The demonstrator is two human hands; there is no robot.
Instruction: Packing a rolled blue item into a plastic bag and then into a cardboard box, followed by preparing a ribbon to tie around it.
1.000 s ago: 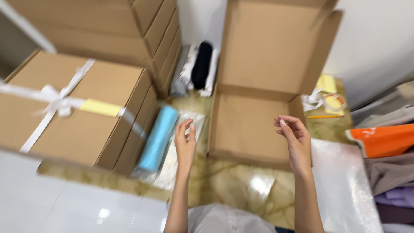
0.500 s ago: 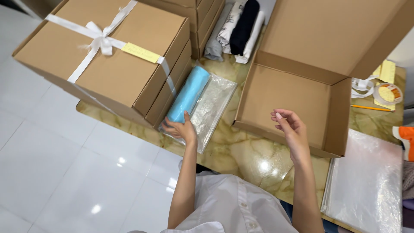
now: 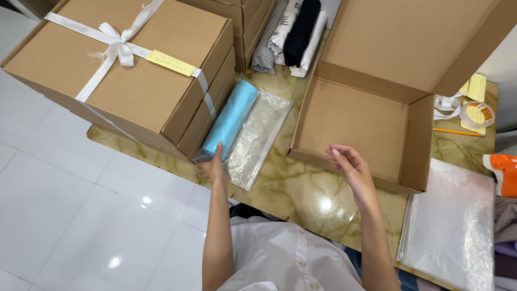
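Left hand on blue roll; right hand idle at open box.

The left hand (image 3: pixel 214 168) rests its fingers, held close together, on the near end of the light blue roll (image 3: pixel 228 121), which lies on a clear plastic bag (image 3: pixel 257 141) on the marbled tabletop (image 3: pixel 301 188), just beside the ribboned stack of cardboard boxes (image 3: pixel 129 70). The right hand (image 3: pixel 350 170) hovers at the front wall of the open cardboard box (image 3: pixel 355 126), fingers loosely curled and parted (holding nothing). Folded garments (image 3: pixel 293 35) lie behind the roll.
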